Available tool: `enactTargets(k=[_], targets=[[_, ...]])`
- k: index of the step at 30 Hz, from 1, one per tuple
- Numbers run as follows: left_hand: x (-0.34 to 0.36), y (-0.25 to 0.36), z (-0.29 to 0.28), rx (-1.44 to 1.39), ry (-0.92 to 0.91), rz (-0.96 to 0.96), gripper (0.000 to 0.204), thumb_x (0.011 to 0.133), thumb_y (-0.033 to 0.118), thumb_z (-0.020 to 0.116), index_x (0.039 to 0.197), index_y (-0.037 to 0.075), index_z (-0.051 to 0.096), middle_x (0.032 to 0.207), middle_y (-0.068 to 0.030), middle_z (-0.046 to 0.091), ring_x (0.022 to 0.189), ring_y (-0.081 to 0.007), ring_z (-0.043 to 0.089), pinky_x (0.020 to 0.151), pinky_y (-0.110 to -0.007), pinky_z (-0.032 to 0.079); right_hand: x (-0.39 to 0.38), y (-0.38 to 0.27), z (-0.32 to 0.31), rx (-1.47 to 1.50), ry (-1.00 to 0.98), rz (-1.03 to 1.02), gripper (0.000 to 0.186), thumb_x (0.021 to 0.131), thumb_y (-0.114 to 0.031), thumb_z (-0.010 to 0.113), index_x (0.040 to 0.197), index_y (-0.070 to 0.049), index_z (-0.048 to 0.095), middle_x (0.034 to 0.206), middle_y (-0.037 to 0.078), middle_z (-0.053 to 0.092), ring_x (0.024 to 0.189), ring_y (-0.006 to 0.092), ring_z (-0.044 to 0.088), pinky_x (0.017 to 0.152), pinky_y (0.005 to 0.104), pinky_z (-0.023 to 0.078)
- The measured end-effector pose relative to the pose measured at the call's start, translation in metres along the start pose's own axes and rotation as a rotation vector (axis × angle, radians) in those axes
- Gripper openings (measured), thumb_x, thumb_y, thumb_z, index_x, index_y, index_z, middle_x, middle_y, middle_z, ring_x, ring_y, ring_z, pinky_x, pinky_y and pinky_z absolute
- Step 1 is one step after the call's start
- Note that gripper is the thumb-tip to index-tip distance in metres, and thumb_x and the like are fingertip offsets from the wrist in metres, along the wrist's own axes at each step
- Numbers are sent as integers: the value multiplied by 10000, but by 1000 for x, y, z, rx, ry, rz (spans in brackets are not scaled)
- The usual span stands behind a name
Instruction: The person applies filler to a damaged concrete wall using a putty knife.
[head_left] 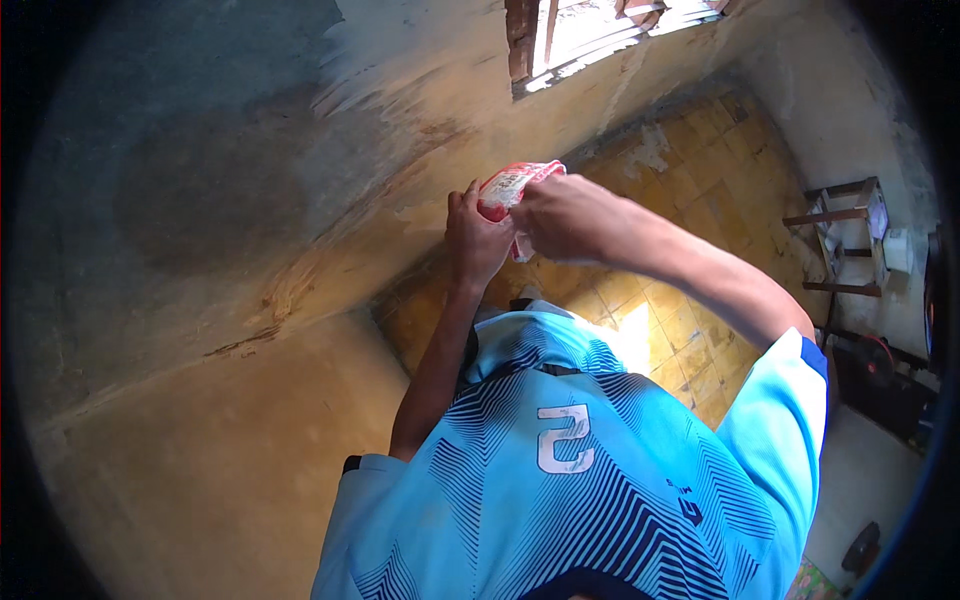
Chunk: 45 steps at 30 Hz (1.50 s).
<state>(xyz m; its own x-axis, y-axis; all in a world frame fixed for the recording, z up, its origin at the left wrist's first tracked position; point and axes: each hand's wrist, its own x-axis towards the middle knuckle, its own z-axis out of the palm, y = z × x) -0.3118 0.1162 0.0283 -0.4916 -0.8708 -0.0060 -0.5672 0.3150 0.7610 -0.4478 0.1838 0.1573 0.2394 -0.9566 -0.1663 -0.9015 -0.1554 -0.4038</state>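
Observation:
A red-and-white printed packet (520, 178), apparently soft plastic, is held up in front of me against the background of the stained wall and tiled floor. My left hand (478, 235) grips its left side with curled fingers and thumb. My right hand (550, 222) is closed at the packet's right side; its fingertips are hidden by the packet and the hand, so what they pinch cannot be made out. Part of the packet hangs below between both hands.
A stained wall (200, 230) with a barred window (600, 35) rises ahead and left. Yellow floor tiles (690, 170) lie below. At the right are a small wooden rack (840, 215), a white container (897, 250) and dark items (870, 380). My light-blue shirt (600, 500) fills the lower view.

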Motion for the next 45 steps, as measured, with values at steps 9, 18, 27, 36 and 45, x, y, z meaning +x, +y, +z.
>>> enactTargets(k=[9,18,27,36,45], targets=[[7,-30,-12,-87,88,-127,820,688,475,777,1229,-76,500,1142,-229,525,1070,-342,538,915,-394,441,-15,125,-22,729,-361,377,248,818,-223,605,883,2,684,654,72,643,488,132,547,446,290,443],[-56,-157,-73,-513,110,-515,578,861,451,614,1184,-26,554,1041,-105,604,949,-186,573,789,-309,474,-39,172,197,1530,679,636,283,869,-221,594,1072,-38,666,806,34,671,570,53,517,490,195,427],[-78,-178,-133,-506,120,-783,517,886,402,548,1288,81,499,1172,-78,541,999,-211,553,786,-344,496,174,68,244,1749,1108,730,345,869,-58,619,1189,48,542,972,105,616,798,175,648,661,304,585],[-64,-215,-180,-465,58,-727,499,906,383,512,1302,80,485,1230,-99,527,1109,-246,534,843,-378,491,241,11,282,1637,1231,843,465,747,-224,757,1074,71,610,861,123,679,827,221,648,765,335,505],[-53,-223,-197,-439,38,-690,558,898,419,538,1325,68,461,1248,-109,521,1127,-269,527,862,-405,484,232,77,250,1616,1408,762,345,766,-166,721,1023,49,637,832,100,674,708,153,638,644,277,503]])
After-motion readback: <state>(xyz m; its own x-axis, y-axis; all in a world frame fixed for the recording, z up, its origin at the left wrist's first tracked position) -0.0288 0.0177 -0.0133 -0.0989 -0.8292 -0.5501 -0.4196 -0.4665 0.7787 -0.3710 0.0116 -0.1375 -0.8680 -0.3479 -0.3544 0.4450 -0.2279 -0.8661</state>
